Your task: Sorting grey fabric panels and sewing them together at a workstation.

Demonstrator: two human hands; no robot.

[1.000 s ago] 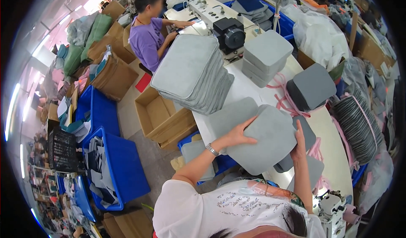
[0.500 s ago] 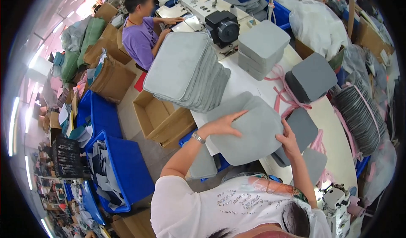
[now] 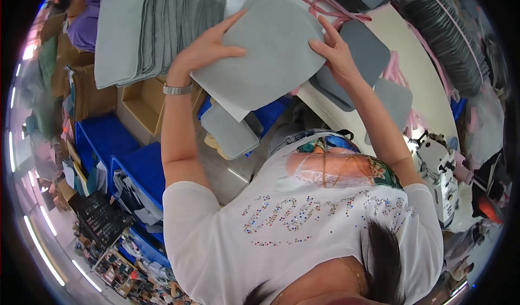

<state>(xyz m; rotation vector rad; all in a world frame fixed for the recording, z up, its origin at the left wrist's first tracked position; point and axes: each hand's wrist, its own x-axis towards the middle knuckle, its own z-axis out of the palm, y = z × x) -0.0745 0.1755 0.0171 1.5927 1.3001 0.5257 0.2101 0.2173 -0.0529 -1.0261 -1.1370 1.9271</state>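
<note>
A large grey fabric panel (image 3: 271, 50) with rounded corners lies between my two hands, its near corner hanging past the table edge. My left hand (image 3: 208, 47), with a metal watch at the wrist, grips its left side, thumb on top and index finger stretched along the far left edge. At the right edge my right hand (image 3: 337, 53) holds the panel with its thumb on top; the other fingers are partly hidden. Left of the panel stands a tall stack of light grey padded panels (image 3: 157, 28). Darker grey panels (image 3: 363, 56) lie beside my right hand.
Pink strips (image 3: 330, 4) lie on the white table (image 3: 428, 61). A tied bundle of dark pieces (image 3: 447, 39) is at far right, a sewing machine (image 3: 440, 169) at near right. Blue bins (image 3: 138, 167) and a cardboard box (image 3: 143, 104) stand left. A person in purple (image 3: 84, 26) is at far left.
The view has tilted down and shifted, so the table sits higher in the picture. Both hands stay at the panel's sides; my left hand has moved from its top surface toward its left edge.
</note>
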